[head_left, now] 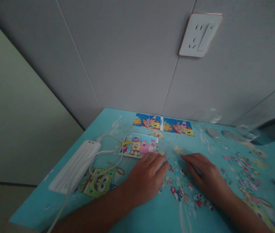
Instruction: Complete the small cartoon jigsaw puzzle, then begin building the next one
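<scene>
My left hand (149,177) rests palm down beside the lower right edge of a cartoon picture card (140,145). Its fingers are loosely bent and a little apart, with nothing visible in them. Opposite it, my right hand (204,172) reaches in with the fingers stretched forward and the thumb lower down. I see nothing between them. Loose jigsaw puzzle pieces (179,193) lie between and below the two hands. A few touch or pass under the right hand, where the view is blocked. More puzzle pieces (247,176) are heaped to the right of that hand.
A white power strip (79,165) with a looping white cable (105,152) lies left on the blue cartoon-print table (152,216). Two blue picture cards (148,121) (178,126) lie along the wall. Clear plastic containers (245,133) stand back right. A wall socket (200,35) is above.
</scene>
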Action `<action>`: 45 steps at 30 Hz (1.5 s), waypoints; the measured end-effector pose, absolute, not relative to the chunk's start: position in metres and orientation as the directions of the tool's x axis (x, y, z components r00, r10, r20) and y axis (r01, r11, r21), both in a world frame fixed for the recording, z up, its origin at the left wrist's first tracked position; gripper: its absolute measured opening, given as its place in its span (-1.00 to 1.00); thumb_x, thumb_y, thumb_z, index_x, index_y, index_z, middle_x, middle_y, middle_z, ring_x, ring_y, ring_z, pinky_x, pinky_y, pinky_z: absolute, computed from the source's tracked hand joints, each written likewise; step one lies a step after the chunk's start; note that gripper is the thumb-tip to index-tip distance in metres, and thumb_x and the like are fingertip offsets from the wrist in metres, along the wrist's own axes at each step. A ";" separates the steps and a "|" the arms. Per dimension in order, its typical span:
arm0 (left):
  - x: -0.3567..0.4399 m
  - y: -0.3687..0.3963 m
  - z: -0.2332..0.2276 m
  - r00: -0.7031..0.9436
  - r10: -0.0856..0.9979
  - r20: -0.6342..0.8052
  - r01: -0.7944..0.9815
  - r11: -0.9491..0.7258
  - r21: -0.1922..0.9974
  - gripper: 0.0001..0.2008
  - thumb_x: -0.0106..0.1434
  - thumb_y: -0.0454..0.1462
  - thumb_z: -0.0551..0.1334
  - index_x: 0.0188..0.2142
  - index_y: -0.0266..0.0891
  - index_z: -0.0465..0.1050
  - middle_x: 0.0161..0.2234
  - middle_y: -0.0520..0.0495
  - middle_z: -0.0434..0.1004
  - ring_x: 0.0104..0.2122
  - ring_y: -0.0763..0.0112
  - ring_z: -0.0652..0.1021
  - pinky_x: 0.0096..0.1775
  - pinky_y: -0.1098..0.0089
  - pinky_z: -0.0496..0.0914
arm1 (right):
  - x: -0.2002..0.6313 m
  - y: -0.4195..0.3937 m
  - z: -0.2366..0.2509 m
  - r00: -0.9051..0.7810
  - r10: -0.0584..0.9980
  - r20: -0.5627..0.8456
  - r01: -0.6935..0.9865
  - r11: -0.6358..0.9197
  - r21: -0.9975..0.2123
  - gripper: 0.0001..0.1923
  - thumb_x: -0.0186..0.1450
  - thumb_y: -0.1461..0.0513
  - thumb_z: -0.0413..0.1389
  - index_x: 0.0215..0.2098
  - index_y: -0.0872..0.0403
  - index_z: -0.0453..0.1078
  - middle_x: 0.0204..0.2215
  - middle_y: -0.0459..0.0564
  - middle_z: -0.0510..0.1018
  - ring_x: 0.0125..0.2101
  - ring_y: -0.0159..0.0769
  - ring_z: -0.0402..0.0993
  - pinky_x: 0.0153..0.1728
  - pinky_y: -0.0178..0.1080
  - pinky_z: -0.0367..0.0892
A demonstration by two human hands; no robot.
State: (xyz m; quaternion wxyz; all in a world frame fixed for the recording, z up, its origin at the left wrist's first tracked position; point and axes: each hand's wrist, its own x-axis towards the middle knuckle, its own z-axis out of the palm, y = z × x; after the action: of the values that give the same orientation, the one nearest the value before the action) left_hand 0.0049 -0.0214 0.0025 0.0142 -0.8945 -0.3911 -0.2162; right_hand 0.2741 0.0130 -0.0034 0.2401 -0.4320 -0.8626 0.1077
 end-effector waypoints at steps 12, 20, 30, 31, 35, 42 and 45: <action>-0.043 0.000 0.001 0.273 0.941 0.200 0.961 -0.261 -0.088 -0.66 0.40 -0.36 0.04 0.09 -0.44 0.41 0.06 -0.37 0.46 0.08 0.05 0.47 0.09 0.09 0.37 | 0.273 0.015 -0.002 -0.499 0.805 0.321 0.703 0.593 -0.394 -0.71 0.44 0.25 -0.01 0.06 0.03 0.45 -0.11 0.09 0.57 -0.12 -0.12 0.51 -0.05 -0.03 0.44; -0.037 0.018 0.000 0.279 0.935 0.219 0.960 -0.268 -0.077 -0.59 0.46 -0.18 0.00 0.16 -0.35 0.37 0.15 -0.35 0.41 0.15 -0.05 0.41 0.13 -0.04 0.29 | 0.268 0.013 0.004 -0.482 0.822 0.304 0.707 0.570 -0.419 -0.73 0.45 0.27 0.00 0.03 0.02 0.47 -0.11 0.08 0.58 -0.11 -0.13 0.50 -0.03 -0.03 0.42; -0.042 0.020 -0.004 0.333 0.885 0.326 0.938 -0.345 -0.020 -0.57 0.46 -0.21 -0.02 0.20 -0.38 0.30 0.24 -0.34 0.29 0.24 -0.03 0.29 0.26 -0.09 0.12 | 0.270 0.013 0.004 -0.487 0.820 0.300 0.713 0.572 -0.405 -0.74 0.44 0.27 0.01 0.01 0.04 0.48 -0.11 0.09 0.59 -0.12 -0.15 0.50 -0.04 -0.05 0.42; -0.039 0.016 -0.002 0.366 0.868 0.335 0.921 -0.389 0.001 -0.58 0.46 -0.23 -0.01 0.21 -0.38 0.28 0.24 -0.32 0.29 0.23 0.00 0.30 0.26 -0.06 0.13 | 0.270 0.013 0.005 -0.488 0.820 0.300 0.714 0.573 -0.402 -0.74 0.44 0.27 0.01 0.00 0.04 0.48 -0.11 0.09 0.59 -0.12 -0.15 0.50 -0.04 -0.04 0.42; -0.023 -0.004 0.003 0.562 0.762 0.323 0.785 -0.614 0.084 -0.65 0.44 -0.27 0.05 0.15 -0.34 0.34 0.12 -0.23 0.42 0.12 0.13 0.39 0.18 0.06 0.27 | 0.271 0.011 0.008 -0.487 0.819 0.304 0.712 0.574 -0.404 -0.73 0.43 0.27 0.01 0.01 0.04 0.48 -0.09 0.10 0.59 -0.11 -0.13 0.51 -0.04 -0.03 0.43; -0.016 -0.023 0.004 0.645 0.733 0.219 0.744 -0.667 0.041 -0.87 0.41 -0.33 0.13 -0.14 -0.23 0.46 -0.12 -0.10 0.51 -0.09 0.19 0.46 -0.05 0.09 0.32 | 0.271 0.010 0.006 -0.487 0.823 0.293 0.702 0.568 -0.430 -0.73 0.42 0.28 0.03 0.02 0.02 0.48 -0.09 0.09 0.59 -0.10 -0.14 0.50 -0.05 -0.07 0.43; -0.020 -0.022 0.008 0.660 0.719 0.219 0.732 -0.681 0.029 -0.88 0.42 -0.29 0.16 -0.24 -0.20 0.46 -0.20 -0.06 0.52 -0.15 0.21 0.45 -0.10 0.10 0.28 | 0.270 0.009 0.008 -0.488 0.821 0.295 0.695 0.570 -0.438 -0.73 0.42 0.29 0.03 0.03 0.04 0.47 -0.08 0.09 0.58 -0.10 -0.15 0.49 -0.03 -0.07 0.41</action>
State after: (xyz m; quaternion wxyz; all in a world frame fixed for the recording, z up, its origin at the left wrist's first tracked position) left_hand -0.0201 -0.0217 0.0085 0.0308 -0.9105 -0.3983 -0.1068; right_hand 0.2700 0.0091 0.0078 0.2412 -0.4446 -0.8526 0.1313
